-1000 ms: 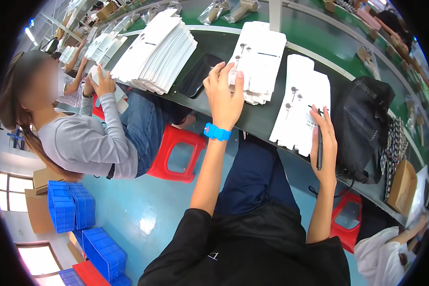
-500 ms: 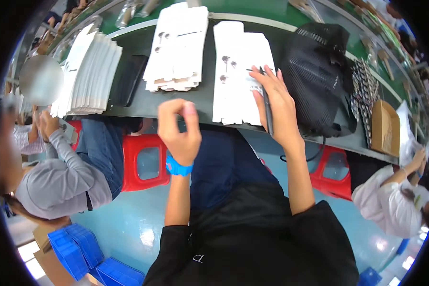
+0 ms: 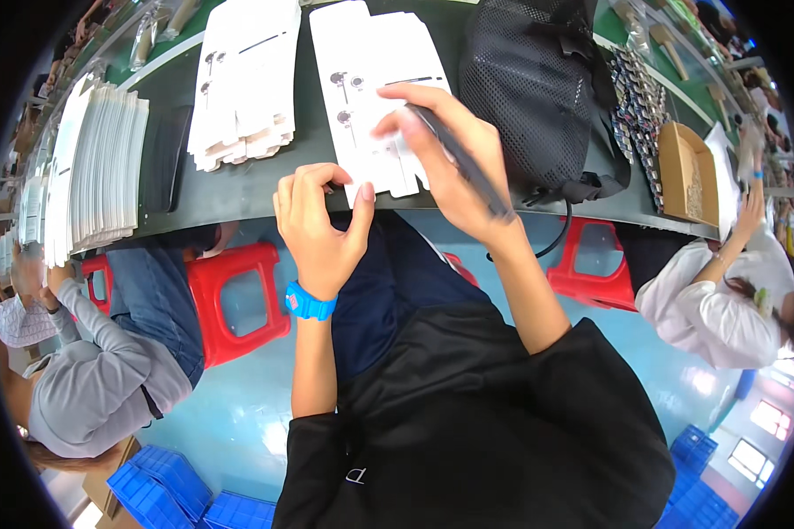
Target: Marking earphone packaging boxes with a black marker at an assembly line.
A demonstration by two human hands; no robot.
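My right hand (image 3: 459, 163) is closed around a black pen (image 3: 468, 167), blurred by motion, over the right-hand stack of flat white printed cartons (image 3: 388, 53). My left hand (image 3: 318, 220), a blue watch (image 3: 309, 301) on its wrist, is at that stack's near left corner. Its fingers are curled and the thumb stands apart from them; the fingertips seem to touch the cartons' edge, but no firm hold shows. Left of it lies another pile of flat white cartons (image 3: 247, 75), its near ends uneven.
A black mesh bag (image 3: 529, 97) stands right of the cartons, beside metal chain-like parts (image 3: 635, 97) and an open cardboard box (image 3: 690, 172). At left are a black phone-like slab (image 3: 168, 159) and a thick carton row (image 3: 106, 159). Co-workers sit on both sides; red stools (image 3: 238, 304) flank me.
My left hand has moved up to the stack's near edge. The right hand has lifted and turned, its pen now slanting. The whole view has shifted, with the table things farther left and higher.
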